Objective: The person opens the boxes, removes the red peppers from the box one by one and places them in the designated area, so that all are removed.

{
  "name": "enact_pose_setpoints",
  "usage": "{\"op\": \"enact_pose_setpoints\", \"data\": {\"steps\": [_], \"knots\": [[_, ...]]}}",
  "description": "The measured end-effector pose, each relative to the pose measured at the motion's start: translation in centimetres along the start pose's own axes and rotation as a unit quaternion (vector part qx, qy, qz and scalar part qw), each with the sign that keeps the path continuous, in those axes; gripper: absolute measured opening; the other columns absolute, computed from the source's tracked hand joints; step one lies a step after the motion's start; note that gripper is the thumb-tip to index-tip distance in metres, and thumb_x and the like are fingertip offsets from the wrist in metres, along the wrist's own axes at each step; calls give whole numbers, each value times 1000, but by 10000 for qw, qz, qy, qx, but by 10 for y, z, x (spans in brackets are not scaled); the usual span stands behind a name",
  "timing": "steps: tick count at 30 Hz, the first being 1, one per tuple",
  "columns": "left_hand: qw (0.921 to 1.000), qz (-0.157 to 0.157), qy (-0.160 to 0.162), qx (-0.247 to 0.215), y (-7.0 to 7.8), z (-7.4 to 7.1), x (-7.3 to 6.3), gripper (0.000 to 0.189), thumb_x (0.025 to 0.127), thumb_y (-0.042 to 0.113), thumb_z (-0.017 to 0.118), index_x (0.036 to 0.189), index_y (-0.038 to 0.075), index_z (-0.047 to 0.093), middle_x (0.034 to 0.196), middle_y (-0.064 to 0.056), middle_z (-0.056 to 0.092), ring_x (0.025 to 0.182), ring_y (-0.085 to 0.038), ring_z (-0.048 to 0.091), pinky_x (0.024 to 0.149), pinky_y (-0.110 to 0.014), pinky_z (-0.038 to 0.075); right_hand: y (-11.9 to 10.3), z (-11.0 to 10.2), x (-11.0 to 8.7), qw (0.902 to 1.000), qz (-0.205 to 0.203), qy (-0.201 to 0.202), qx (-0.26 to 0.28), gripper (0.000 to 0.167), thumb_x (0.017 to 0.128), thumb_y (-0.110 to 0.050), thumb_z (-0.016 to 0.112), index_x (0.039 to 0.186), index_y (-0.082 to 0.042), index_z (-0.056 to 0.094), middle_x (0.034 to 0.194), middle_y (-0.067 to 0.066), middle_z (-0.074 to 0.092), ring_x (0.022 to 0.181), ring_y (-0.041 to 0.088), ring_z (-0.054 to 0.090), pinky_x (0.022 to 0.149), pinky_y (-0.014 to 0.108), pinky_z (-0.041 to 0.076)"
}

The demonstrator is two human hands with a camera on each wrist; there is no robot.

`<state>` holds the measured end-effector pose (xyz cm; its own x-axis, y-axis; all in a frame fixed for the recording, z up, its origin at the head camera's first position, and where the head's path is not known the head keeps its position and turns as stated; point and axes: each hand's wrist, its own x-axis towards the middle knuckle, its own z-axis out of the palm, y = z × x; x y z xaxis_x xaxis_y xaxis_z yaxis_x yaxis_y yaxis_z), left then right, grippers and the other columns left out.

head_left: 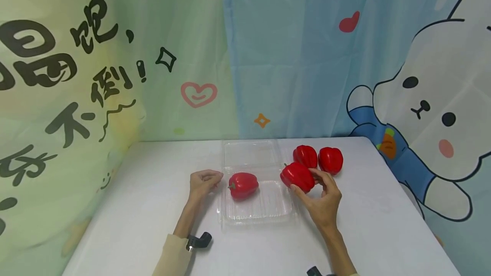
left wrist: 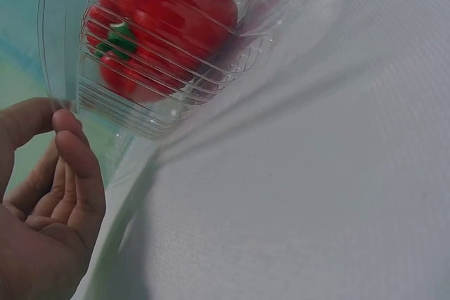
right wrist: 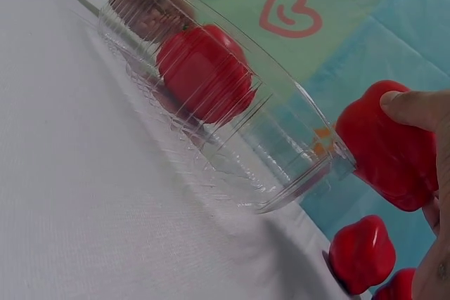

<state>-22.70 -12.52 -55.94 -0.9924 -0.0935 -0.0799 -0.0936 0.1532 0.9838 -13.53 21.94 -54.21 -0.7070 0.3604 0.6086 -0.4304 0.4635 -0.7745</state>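
Gripping one pepper (head_left: 297, 176), one pepper (head_left: 244, 185) in one container (head_left: 264, 210), two peppers (head_left: 330, 160) beyond.

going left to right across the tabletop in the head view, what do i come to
Left hand, red bell pepper inside the clear plastic container, red bell pepper held in the right hand, rightmost red bell pepper.

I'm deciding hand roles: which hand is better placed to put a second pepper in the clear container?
Probably the right hand: it grips a red pepper near the right side of the clear container. The left hand pinches the container's left rim.
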Motion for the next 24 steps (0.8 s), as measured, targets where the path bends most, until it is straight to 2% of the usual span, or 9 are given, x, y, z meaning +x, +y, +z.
{"op": "enact_pose_setpoints", "data": {"steps": [9,17,24], "knots": [[9999,95,-54,-52,1,1,-2,20,95,14,82,101,-5,80,84,-14,81,68,-9,68,64,-19,54,-2,-2,0,9998,84,177,-76,73,69,-2,100,135,-5,72,129,15,76,105,8,66,99,9,52],[9999,146,-59,53,4,0,-2,21,94,17,82,100,-3,80,82,-12,81,67,-9,68,62,-20,53,-1,-2,-1,9988,346,326,-143,72,71,-4,100,137,-7,72,132,14,75,105,10,65,99,10,53],[9999,104,-65,71,2,-1,-1,22,95,18,82,100,-3,81,81,-11,81,67,-9,67,62,-21,52,1,-4,-3,9977,416,493,-224,72,71,-3,100,137,-7,72,133,17,75,103,8,65,97,9,53]]}}
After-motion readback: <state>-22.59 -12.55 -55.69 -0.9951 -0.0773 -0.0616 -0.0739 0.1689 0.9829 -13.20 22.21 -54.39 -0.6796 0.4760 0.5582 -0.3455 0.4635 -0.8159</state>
